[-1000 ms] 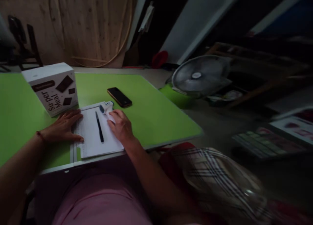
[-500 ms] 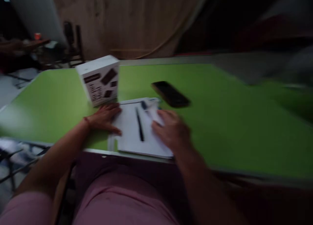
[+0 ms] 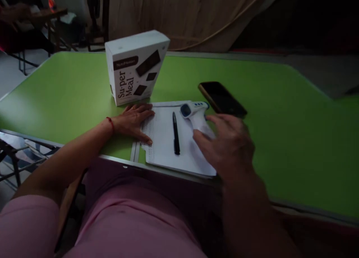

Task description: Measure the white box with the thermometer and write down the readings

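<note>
My left hand [image 3: 136, 121], with a red string at the wrist, lies flat with its fingers spread on the left edge of a white notebook [image 3: 162, 138]. A black pen [image 3: 175, 134] rests on the page. Right of the pen, a white and blue infrared thermometer [image 3: 198, 117] lies on its side, its small screen toward the left. My right hand [image 3: 228, 140] has thumb and fingers around the thermometer's handle, which partly shows between them. How firmly they grip cannot be seen.
A white "Su-per Meal" box [image 3: 137, 67] stands behind my left hand. A dark phone [image 3: 223, 99] in a brown case lies behind my right hand. All rest on a green table [image 3: 288, 138]. At the back left another person's arm [image 3: 17, 12] shows beside a small wooden table.
My view has shifted, so the things on the table appear farther right and a little higher. The thumb and fingers of my right hand look farther apart. My left hand stays on the notebook.
</note>
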A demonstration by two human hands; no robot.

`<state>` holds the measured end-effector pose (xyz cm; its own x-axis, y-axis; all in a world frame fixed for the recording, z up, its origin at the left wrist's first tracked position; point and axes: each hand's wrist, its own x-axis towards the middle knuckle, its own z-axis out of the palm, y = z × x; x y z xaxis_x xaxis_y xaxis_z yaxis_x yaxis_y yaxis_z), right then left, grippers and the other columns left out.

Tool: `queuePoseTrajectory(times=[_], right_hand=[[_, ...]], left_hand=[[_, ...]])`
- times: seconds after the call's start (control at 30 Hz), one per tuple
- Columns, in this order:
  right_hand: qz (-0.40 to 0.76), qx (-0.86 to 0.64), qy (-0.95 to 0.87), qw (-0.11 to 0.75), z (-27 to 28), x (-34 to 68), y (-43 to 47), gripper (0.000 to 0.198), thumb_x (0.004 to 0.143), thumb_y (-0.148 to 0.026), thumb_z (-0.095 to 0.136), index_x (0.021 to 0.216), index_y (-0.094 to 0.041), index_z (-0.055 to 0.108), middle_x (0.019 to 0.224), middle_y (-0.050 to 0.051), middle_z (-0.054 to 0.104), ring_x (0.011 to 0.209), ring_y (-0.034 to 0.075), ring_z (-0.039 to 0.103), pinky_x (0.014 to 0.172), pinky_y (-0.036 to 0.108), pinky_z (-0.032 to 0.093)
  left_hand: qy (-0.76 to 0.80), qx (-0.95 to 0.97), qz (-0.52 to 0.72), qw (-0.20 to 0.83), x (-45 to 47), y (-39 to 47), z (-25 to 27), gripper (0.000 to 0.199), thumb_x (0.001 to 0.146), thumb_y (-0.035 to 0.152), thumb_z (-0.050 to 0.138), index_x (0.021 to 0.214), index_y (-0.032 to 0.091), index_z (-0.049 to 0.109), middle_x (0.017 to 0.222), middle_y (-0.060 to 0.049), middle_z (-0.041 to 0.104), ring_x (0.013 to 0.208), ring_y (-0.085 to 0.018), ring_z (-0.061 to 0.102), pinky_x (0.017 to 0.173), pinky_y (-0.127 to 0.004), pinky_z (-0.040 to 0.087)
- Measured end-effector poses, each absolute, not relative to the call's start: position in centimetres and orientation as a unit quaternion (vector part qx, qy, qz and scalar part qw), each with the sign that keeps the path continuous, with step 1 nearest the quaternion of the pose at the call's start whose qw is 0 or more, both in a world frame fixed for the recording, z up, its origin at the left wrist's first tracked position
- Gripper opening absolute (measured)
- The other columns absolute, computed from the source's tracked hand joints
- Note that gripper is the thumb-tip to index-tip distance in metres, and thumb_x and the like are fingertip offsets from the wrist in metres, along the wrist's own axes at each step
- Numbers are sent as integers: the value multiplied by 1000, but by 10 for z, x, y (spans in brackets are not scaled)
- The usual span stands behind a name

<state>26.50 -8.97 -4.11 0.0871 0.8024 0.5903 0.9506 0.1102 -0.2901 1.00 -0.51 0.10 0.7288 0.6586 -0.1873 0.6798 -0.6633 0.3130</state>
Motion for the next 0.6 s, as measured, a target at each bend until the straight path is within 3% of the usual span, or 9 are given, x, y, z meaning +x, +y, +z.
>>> queuePoseTrajectory(times=[0.07,0.1,0.2,0.3,0.43,0.53,0.6], right_hand=[[-124,-618,-691,354,-27,261,-90,28,85,-35,54,103,-19,69,112,18,71,98,31,68,81,46,56],[-103,-606,-712,341,-21,258,-89,25,86,-35,54,99,-19,69,103,15,72,85,27,69,74,42,56],[-43,-637,-738,218,-15,244,-82,22,86,-38,60,90,-18,68,78,9,71,64,23,64,59,36,48],[-23,-635,-757,149,-21,238,-75,27,85,-38,63,100,-16,67,80,11,72,61,22,61,54,32,41],[-15,-601,-776,189,-10,261,-68,34,91,-47,60,107,-18,69,76,7,72,56,20,60,50,31,37],[13,-595,-758,268,16,287,-61,38,95,-57,56,87,-22,71,67,5,69,54,18,62,49,30,39],[26,-580,-761,290,27,292,-58,39,98,-55,53,84,-23,70,67,4,69,52,16,61,46,29,37]], left_hand=[[364,913,-30,182,12,-5,2,115,68,83,67,155,13,36,166,-19,25,153,-40,20,126,-54,9],[364,913,-33,181,13,-4,3,115,68,82,67,155,14,36,166,-19,25,153,-40,19,126,-54,9],[373,910,-47,175,17,-3,5,113,68,80,70,154,15,35,167,-19,22,153,-42,19,125,-56,11],[370,911,-57,172,18,-1,6,114,67,78,74,153,15,35,167,-21,21,152,-43,19,124,-61,12],[340,922,-17,185,14,-2,3,111,71,78,73,154,15,34,165,-25,21,150,-47,23,121,-65,16],[321,924,49,201,13,-7,3,102,81,79,61,154,15,32,164,-25,22,148,-44,26,121,-63,23],[328,918,87,204,14,-12,4,94,88,78,52,152,13,32,159,-27,28,145,-43,31,118,-64,26]])
